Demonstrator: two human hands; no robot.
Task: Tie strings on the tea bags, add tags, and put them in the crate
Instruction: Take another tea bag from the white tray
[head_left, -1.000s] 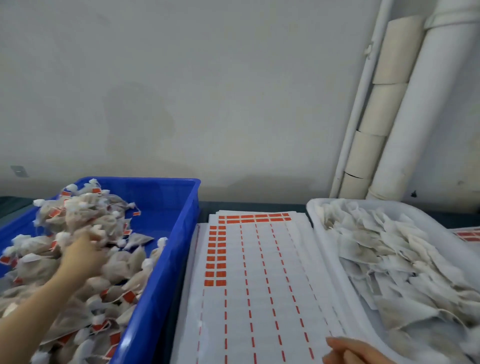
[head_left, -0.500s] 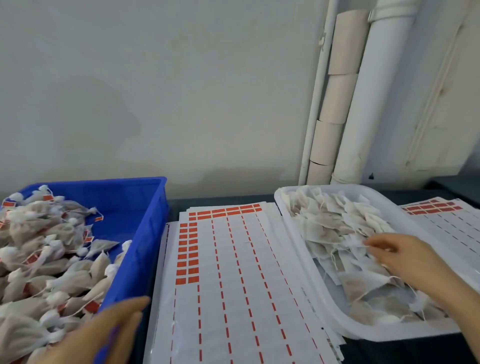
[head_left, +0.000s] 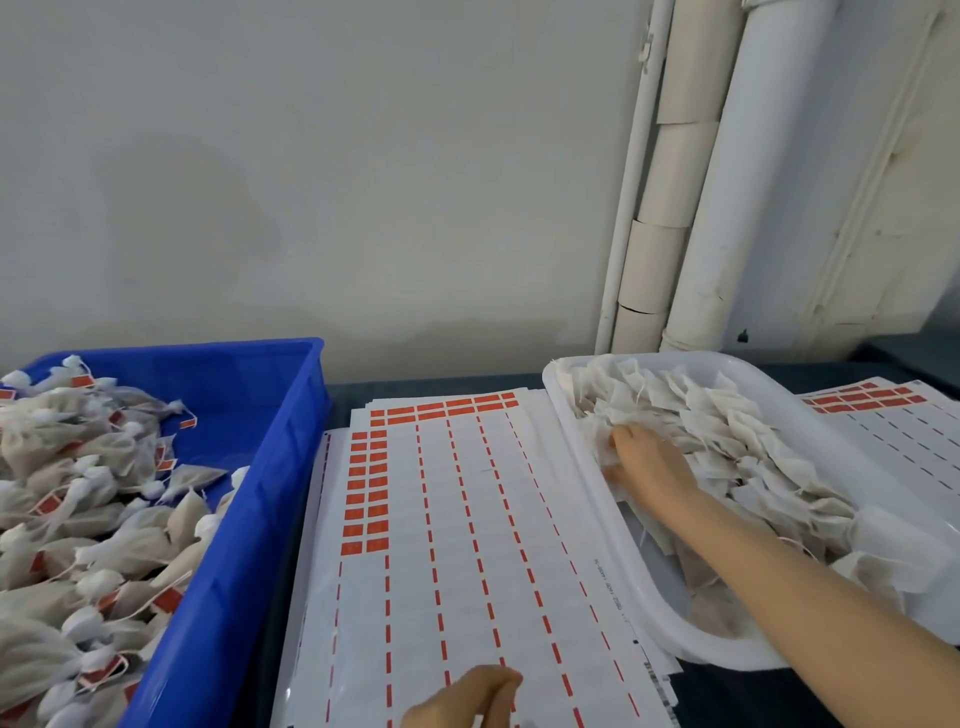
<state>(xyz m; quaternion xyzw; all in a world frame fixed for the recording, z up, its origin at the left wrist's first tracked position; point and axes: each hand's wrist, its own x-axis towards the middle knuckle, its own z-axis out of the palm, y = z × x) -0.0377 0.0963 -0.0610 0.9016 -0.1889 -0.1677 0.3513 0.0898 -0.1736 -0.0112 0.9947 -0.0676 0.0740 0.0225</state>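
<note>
A blue crate (head_left: 270, 467) at the left holds several tied tea bags (head_left: 93, 499) with red tags. In the middle lies a stack of sticker sheets (head_left: 467, 519) with red tags (head_left: 369, 488) left along the top and left side. A white tray (head_left: 613, 525) at the right is full of untied tea bags (head_left: 727, 447). My right hand (head_left: 649, 462) reaches into the tray, fingers spread among the bags at its left side; whether it grips one is hidden. My left hand (head_left: 467, 699) hovers over the sheet's near edge, fingers curled together, nothing visible in them.
Another sticker sheet (head_left: 893, 431) lies to the right, behind the tray. The wall stands close behind, with white pipes (head_left: 727, 208) and cardboard tubes (head_left: 660, 234) rising behind the tray. The dark tabletop (head_left: 727, 696) shows at the near right.
The view swung right and down. My left hand left the crate and came over the sticker sheet. My right hand went into the tray and slid toward its left side.
</note>
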